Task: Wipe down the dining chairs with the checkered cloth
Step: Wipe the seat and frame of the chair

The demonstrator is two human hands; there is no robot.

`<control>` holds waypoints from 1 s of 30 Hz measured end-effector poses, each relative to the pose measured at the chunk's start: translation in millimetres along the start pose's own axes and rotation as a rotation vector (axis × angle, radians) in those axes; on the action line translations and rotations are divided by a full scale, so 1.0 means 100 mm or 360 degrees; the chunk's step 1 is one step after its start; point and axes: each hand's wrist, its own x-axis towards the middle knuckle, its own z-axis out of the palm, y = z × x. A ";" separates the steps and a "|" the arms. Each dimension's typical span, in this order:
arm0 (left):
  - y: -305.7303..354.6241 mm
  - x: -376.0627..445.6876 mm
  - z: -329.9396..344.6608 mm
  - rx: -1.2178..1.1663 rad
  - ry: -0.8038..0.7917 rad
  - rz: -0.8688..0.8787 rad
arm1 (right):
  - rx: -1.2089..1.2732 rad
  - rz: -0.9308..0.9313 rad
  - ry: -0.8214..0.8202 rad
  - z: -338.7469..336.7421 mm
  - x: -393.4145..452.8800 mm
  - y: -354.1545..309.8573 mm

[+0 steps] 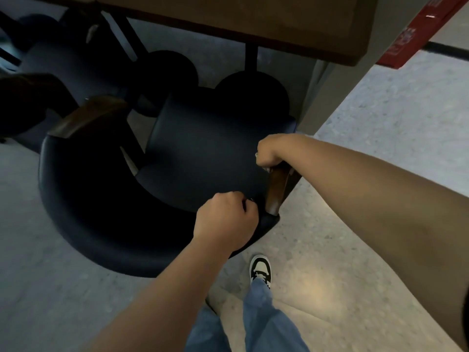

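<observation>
A dark blue padded dining chair [203,148] with a curved backrest [76,212] stands partly under the table. My left hand [224,221] grips the right end of the backrest, fingers curled over its rim. My right hand [269,153] grips the top front of the chair's right wooden armrest [278,189]. The left wooden armrest [88,118] is free. No checkered cloth shows in this view.
A wooden table [253,24] on a black pedestal base [251,92] overhangs the chair. More dark chairs [63,62] sit at the far left under it. A grey wall [319,90] is right of the chair. My shoe [261,269] is on the speckled floor.
</observation>
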 end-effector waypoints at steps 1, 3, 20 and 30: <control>0.00 0.00 0.00 0.0002 0.0005 -0.0004 | -0.0106 -0.0006 -0.0038 0.00 0.00 -0.04; -0.01 0.00 0.02 0.0003 0.0012 0.0002 | -0.0256 -0.0056 -0.0056 0.00 -0.13 -0.13; -0.04 0.04 0.06 0.0035 0.0026 0.0030 | 0.0828 0.0208 0.0627 0.29 -0.07 0.42; -0.04 0.05 0.03 -0.0060 -0.0047 -0.0033 | 0.1466 0.0200 0.1396 0.88 -0.72 0.06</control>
